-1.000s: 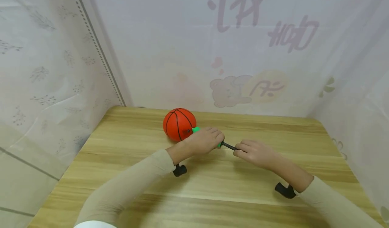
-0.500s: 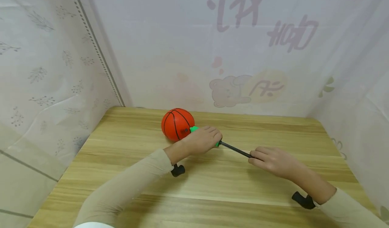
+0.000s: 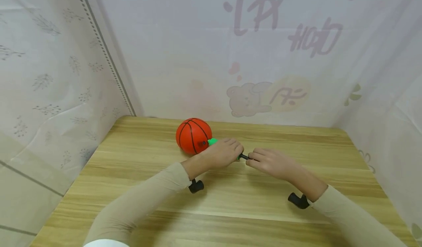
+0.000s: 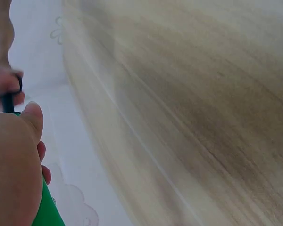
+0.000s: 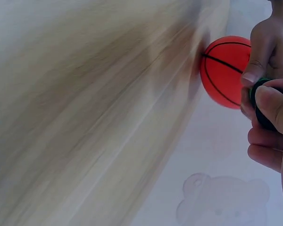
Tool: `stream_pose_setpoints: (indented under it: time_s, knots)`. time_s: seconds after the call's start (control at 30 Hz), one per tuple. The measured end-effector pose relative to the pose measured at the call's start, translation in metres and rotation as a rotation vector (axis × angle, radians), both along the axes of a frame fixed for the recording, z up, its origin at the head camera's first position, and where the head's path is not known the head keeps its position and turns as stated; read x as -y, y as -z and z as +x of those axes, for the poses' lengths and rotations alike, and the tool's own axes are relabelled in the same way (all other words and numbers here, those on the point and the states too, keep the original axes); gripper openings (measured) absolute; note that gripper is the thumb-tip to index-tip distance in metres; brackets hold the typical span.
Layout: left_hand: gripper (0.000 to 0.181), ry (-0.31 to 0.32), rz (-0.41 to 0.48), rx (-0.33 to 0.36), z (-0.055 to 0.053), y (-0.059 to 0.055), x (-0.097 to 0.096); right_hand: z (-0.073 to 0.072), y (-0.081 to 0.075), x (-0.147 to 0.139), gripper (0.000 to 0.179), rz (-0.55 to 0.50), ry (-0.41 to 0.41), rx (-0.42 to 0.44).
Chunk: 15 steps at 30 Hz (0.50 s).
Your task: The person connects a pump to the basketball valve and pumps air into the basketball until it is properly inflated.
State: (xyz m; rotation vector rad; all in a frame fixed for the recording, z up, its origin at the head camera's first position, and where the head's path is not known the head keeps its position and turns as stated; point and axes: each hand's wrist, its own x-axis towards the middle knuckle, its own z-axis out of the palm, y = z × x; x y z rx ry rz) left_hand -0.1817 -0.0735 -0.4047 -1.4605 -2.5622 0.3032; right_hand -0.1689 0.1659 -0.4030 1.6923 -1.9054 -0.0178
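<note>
A small orange-red basketball with black lines sits toward the back of the wooden table. Against its right side lies the green end of a ball pump; whether a needle enters the ball cannot be seen. My left hand grips the pump's green barrel, hiding most of it. A short length of black rod shows between the hands. My right hand grips the black handle, close to the left hand. In the right wrist view the ball appears behind both hands.
The wooden table stretches in front of both arms. A printed cloth hangs right behind its back edge, with more cloth at the left and right. Black wrist mounts hang below the wrists.
My right hand first drew the rod out, down and to the right, then pushed it back in toward the left hand. The left hand and the ball shifted only slightly.
</note>
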Motion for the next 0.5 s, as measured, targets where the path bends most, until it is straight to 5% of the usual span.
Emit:
stream_pose_setpoints:
  time_s: [0.23,0.5]
  knots:
    - [0.025,0.011,0.049,0.05,-0.002,0.0,0.003,-0.001,0.001,0.004,0.049,-0.033,-0.013,-0.011]
    - [0.023,0.034,0.06,0.049,-0.001,-0.003,0.009,0.024,-0.002,-0.035,0.043,-0.048,-0.03,0.005]
